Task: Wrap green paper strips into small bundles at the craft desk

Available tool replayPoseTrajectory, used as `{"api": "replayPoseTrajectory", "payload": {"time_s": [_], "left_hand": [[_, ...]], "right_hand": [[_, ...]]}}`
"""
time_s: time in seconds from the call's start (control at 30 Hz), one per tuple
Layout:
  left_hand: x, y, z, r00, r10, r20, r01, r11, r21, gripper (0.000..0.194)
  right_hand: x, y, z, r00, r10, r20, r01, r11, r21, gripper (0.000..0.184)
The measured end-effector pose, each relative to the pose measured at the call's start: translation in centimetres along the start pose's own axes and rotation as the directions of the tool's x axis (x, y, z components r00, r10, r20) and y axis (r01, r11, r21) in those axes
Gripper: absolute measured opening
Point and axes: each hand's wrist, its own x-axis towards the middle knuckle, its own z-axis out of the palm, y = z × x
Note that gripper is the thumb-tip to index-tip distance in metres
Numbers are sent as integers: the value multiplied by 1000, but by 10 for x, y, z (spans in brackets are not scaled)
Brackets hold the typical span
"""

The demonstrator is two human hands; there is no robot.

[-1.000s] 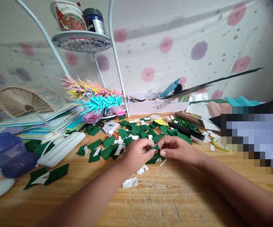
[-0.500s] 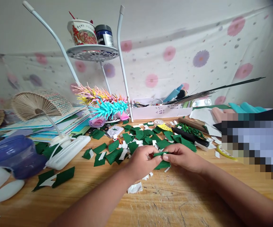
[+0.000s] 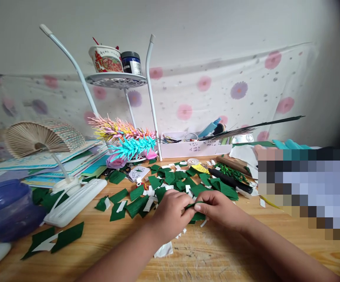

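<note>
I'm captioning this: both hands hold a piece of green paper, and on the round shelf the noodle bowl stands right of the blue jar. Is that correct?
Not quite: the head view shows the noodle bowl left of the blue jar on the round shelf. The left hand and right hand do hold a piece of green paper.

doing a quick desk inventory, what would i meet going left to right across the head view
Blue container → white plastic device → turquoise flower spike → left hand → held green piece → right hand → teal roll
</note>
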Motion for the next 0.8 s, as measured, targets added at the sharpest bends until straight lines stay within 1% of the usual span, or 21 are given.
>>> {"api": "replayPoseTrajectory", "payload": {"time_s": [0.1, 0.23, 0.3, 0.33, 0.37, 0.43, 0.47, 0.5, 0.57, 0.6, 0.63, 0.67, 0.7, 0.73, 0.77, 0.8], "left_hand": [[0, -1, -1, 999, 30, -9, -30, 999, 39, 11], [1, -6, 1, 1000, 11, -24, -10, 999, 39, 8], [0, -8, 1, 1000, 3, -13, -2, 999, 41, 9], [1, -8, 1, 1000, -6, -3, 6, 999, 48, 11], [1, -7, 0, 1000, -18, 4, 18, 998, 59, 13], [2, -4, -4, 999, -32, 13, 31, 995, 93, 16], [3, -3, -7, 999, -19, 29, 16, 993, 119, 17], [4, -2, -12, 998, 4, 55, -13, 988, 152, 17], [7, -4, -24, 991, 36, 132, -67, 970, 235, 20], [8, -9, -31, 987, 14, 162, -59, 958, 280, 23], [9, -16, -39, 984, -44, 171, -13, 947, 321, 26], [9, -25, -48, 976, -122, 180, 54, 937, 345, 29], [8, -37, -58, 963, -210, 167, 134, 917, 376, 32], [6, -50, -68, 943, -293, 159, 204, 885, 418, 32], [3, -63, -78, 913, -388, 128, 283, 827, 486, 29], [-1, -77, -87, 872, -486, 60, 374, 741, 557, 25]], "right_hand": [[0, 0, 0, 1000, 12, -3, -12, 1000, -26, 28], [-1, 0, -3, 999, 27, 36, -25, 998, -55, 23], [-2, 0, -4, 999, 5, 35, 1, 988, -153, 16], [-2, 0, -4, 999, -21, 28, 27, 969, -247, 15], [-2, 1, -3, 998, -51, 20, 55, 931, -361, 15], [-2, 2, -3, 994, -107, 14, 95, 809, -579, 15], [-2, 2, -2, 992, -128, 14, 106, 749, -654, 15], [-3, 1, -2, 989, -148, 14, 116, 705, -700, 16], [-4, -3, -3, 981, -194, 15, 143, 666, -732, 22], [-6, -6, -4, 975, -221, 13, 159, 660, -734, 25], [-7, -8, -5, 969, -247, 8, 174, 656, -734, 25], [-9, -11, -6, 963, -271, 1, 184, 653, -735, 25], [-10, -13, -7, 957, -289, -6, 192, 650, -735, 24], [-11, -14, -8, 952, -306, -16, 196, 648, -736, 24], [-12, -15, -9, 948, -318, -24, 199, 647, -736, 24], [-12, -15, -9, 946, -324, -26, 202, 647, -735, 25]]}}
